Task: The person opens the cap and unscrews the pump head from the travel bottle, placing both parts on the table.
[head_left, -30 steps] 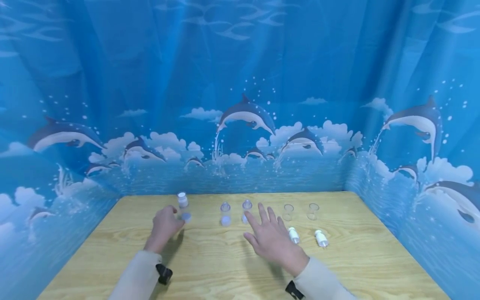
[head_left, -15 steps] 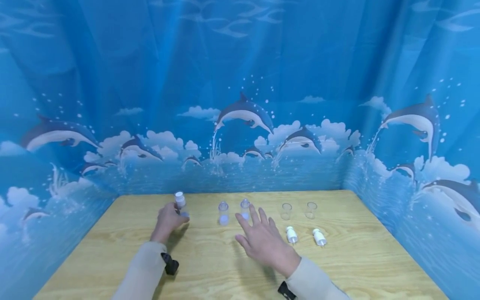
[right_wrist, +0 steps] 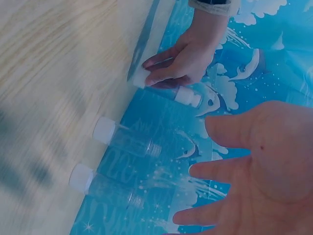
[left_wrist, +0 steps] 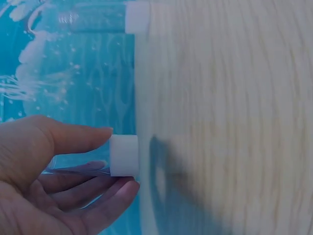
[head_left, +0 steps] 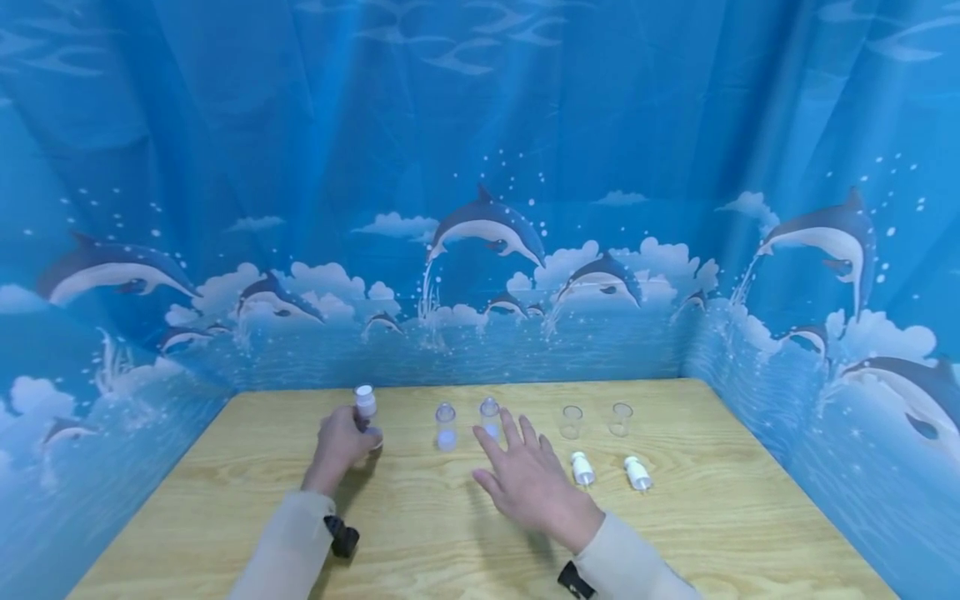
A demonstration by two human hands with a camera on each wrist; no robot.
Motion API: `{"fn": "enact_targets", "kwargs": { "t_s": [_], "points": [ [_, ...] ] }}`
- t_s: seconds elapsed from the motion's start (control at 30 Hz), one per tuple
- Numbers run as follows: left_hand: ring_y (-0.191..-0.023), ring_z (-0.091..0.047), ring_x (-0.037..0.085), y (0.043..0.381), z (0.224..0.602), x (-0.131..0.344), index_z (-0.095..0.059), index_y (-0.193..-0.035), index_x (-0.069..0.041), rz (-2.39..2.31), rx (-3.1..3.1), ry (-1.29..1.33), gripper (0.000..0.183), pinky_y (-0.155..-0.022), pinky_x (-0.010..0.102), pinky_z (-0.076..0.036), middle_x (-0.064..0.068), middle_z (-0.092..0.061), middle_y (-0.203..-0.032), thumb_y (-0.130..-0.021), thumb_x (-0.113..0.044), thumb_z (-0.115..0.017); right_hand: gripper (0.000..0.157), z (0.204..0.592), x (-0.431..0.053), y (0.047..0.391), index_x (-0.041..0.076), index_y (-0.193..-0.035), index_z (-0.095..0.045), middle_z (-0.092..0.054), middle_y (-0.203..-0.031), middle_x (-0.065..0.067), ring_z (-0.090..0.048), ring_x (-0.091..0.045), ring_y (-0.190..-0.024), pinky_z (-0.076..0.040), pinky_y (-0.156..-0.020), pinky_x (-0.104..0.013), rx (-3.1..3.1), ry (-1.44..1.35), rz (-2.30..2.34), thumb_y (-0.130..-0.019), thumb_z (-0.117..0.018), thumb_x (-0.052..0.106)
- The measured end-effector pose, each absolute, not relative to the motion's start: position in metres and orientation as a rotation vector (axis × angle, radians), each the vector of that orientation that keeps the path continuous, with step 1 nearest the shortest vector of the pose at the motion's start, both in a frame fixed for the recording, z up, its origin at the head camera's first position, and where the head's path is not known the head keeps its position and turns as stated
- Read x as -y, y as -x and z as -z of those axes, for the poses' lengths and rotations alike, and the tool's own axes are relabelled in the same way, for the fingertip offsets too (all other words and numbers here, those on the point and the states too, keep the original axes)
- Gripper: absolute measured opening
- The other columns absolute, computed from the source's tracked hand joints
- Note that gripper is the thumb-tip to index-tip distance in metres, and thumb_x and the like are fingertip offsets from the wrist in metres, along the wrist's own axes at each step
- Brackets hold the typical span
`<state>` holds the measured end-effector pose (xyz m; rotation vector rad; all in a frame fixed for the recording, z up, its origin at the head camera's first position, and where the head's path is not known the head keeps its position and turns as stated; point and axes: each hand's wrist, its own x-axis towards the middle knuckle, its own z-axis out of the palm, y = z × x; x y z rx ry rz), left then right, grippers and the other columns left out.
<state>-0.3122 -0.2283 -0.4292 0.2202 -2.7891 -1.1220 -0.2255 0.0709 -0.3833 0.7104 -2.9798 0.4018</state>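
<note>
A small clear bottle [head_left: 365, 401] with a white top and white base [left_wrist: 124, 155] stands at the back left of the table. My left hand [head_left: 341, 450] grips its lower part, thumb on one side and fingers on the other in the left wrist view. Two more clear bottles with white bases, a left one [head_left: 446, 427] and a right one [head_left: 490, 410], stand in the middle, their threaded necks bare in the right wrist view. Palm down, my right hand [head_left: 536, 487] spreads its fingers just in front of the right one, holding nothing.
Right of the right hand are two white bottle tops, one nearer [head_left: 582, 469] and one farther right [head_left: 638, 473]. Behind them stand two clear cups, a left one [head_left: 572, 422] and a right one [head_left: 621, 419]. A blue dolphin curtain [head_left: 480, 333] borders the wooden table [head_left: 420, 533].
My left hand has moved a little to the right, from beside the left bottle to a grip round its lower part. The right hand has shifted slightly left, fingers still spread.
</note>
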Motion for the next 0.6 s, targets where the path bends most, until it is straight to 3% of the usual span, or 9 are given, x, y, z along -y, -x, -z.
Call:
{"fn": "enact_targets", "kwargs": {
  "t_s": [0.2, 0.6],
  "points": [
    [-0.081, -0.066, 0.026, 0.303, 0.422, 0.221, -0.068, -0.111, 0.006, 1.086, 2.781, -0.130, 0.034, -0.067, 0.039, -0.056, 0.019, -0.072, -0.097, -0.082, -0.011, -0.074, 0.062, 0.381, -0.081, 0.228, 0.021, -0.160, -0.035, -0.021, -0.169, -0.026, -0.027, -0.054, -0.152, -0.034, -0.118, -0.071, 2.986, -0.662, -0.413, -0.106, -0.050, 0.046],
    [-0.069, -0.058, 0.019, 0.271, 0.404, 0.192, -0.072, -0.105, 0.001, 1.090, 2.795, 0.026, 0.029, -0.059, 0.030, -0.050, 0.008, -0.066, -0.080, -0.076, -0.004, -0.073, 0.059, 0.374, -0.114, 0.234, 0.017, -0.158, -0.041, -0.024, -0.167, -0.029, -0.028, -0.056, -0.150, -0.034, -0.116, -0.072, 2.991, -0.599, -0.521, -0.105, -0.056, 0.039]
  ]
}}
